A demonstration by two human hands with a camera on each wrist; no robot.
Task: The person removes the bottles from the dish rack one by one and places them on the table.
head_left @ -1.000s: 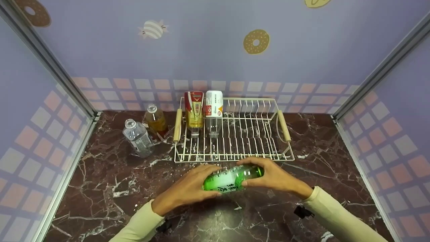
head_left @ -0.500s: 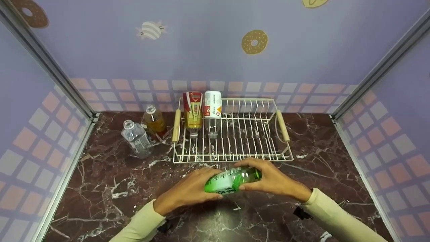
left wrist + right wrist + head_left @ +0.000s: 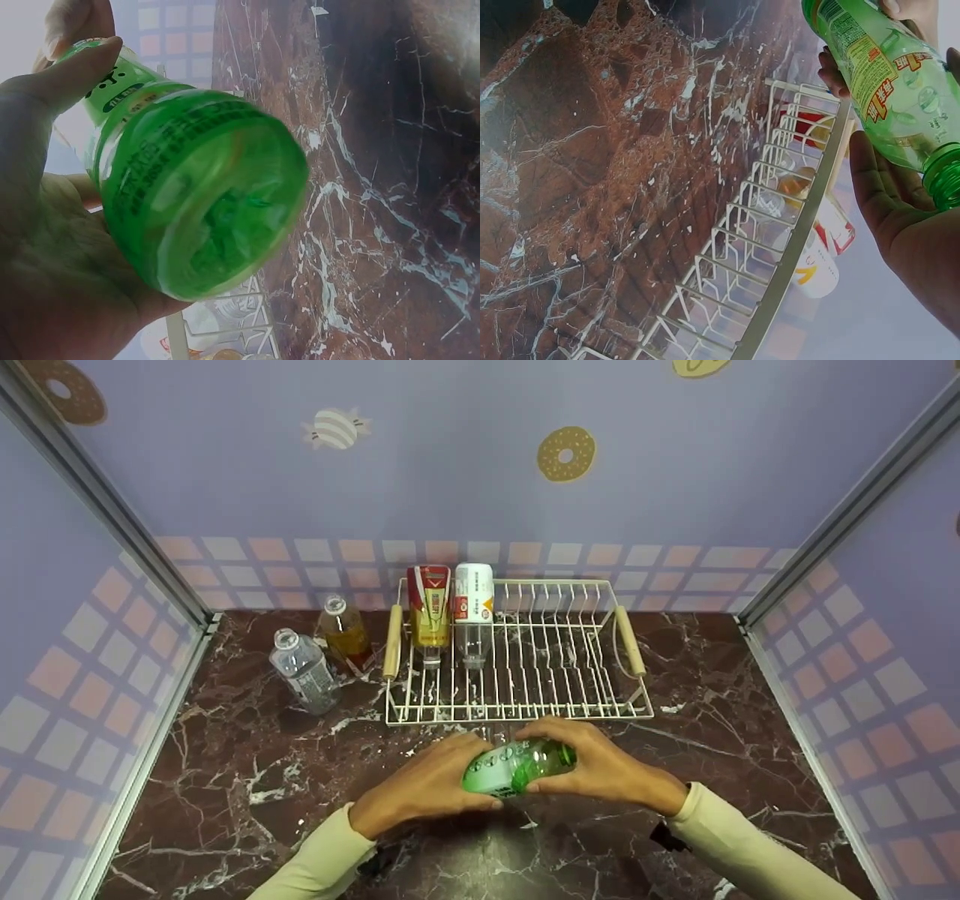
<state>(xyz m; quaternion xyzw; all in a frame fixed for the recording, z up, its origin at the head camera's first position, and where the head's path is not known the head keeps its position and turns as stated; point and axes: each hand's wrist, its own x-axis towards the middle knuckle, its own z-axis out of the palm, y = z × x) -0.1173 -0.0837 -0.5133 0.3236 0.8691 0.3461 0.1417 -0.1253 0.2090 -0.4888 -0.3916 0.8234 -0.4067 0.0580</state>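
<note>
Both hands hold a green plastic bottle (image 3: pixel 495 771) lying sideways in front of the wire rack. My left hand (image 3: pixel 424 784) grips its base end, with the thumb on the near side and the fingers behind. The bottle's green base (image 3: pixel 232 217) faces the left wrist camera. Around the neck end curls my right hand (image 3: pixel 600 765); in the right wrist view its palm lies by the green cap end (image 3: pixel 943 176). The white rack (image 3: pixel 555 709) bears a red and gold bottle (image 3: pixel 430 607) and a white-labelled bottle (image 3: pixel 474 592), both cap end toward me.
Left of the rack stand a clear bottle (image 3: pixel 306 671) and a bottle with amber contents (image 3: pixel 346 634). The rack has wooden handles, including one on the right (image 3: pixel 630 641). Patterned walls enclose the dark marbled countertop (image 3: pixel 247 825) at the back and sides.
The green bottle has turned about its long axis, so the dark lettering has rolled down toward the near side. Both hands have come slightly closer together and still hold it.
</note>
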